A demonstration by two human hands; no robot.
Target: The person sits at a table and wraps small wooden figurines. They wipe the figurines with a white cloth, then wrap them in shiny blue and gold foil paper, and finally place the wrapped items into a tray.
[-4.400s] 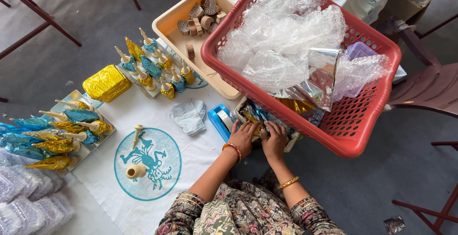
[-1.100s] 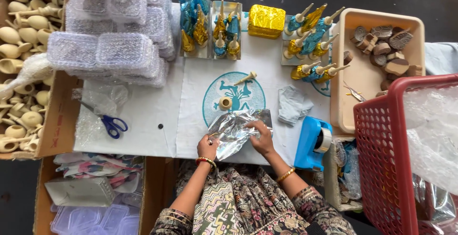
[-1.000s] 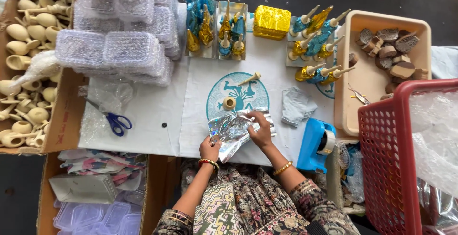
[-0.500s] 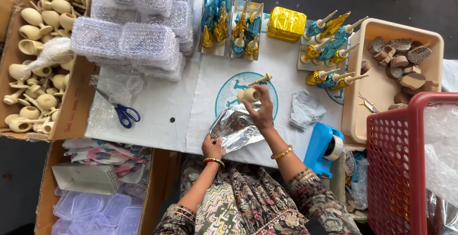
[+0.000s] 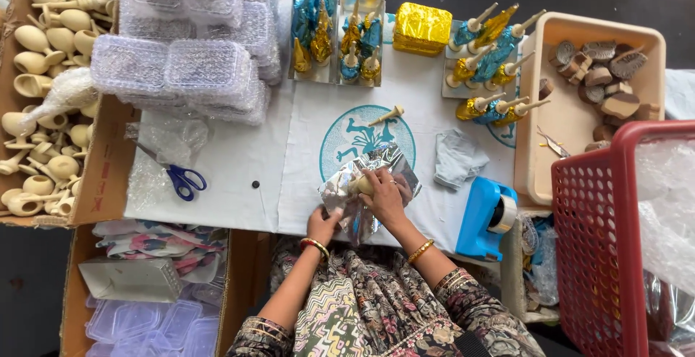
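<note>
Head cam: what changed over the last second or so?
The right hand left the foil sheet, reached up to the printed circle, took the small cream piece there and brought it down onto the foil. It holds it there now. The left hand kept hold of the foil's near edge. The long cream piece, scissors and blue tape dispenser stayed put.

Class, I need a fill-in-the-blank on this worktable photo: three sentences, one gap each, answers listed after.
1. The right hand presses a small clay piece onto a sheet of ____.
2. The scissors have ____ handles.
3. The tape dispenser lies to the ____ of the left hand and the foil it grips.

Missing words: foil; blue; right
</note>
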